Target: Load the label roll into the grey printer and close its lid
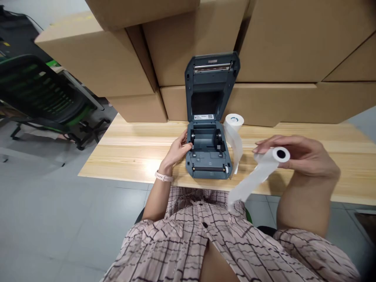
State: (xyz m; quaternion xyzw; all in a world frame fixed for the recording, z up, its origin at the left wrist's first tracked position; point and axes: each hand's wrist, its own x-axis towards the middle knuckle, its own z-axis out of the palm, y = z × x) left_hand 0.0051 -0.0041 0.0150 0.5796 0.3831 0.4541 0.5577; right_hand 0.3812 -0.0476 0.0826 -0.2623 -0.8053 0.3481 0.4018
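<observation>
Though the lid (211,88) is up, the paper roll (275,155) is outside the bay (205,137), above the right half of the worktop (117,152), tail dangling. Right hand (311,154): fingers clamped on that roll. Left hand (176,152): thumb apart from fingers, touching the printer's left side. Printer (202,161): one, near the front edge. Second roll (231,124): just beside it, partly unwound.

Our left forearm (157,197) rises from 7 o'clock, its hand (176,152) just left of centre, palm down, fingers pointing toward 1 o'clock and thumb toward 2. Our right forearm (305,203) comes up at 4 o'clock; its wrist bends inward, and the right hand (307,154) is curled at 3 o'clock, fingers toward 9.
</observation>
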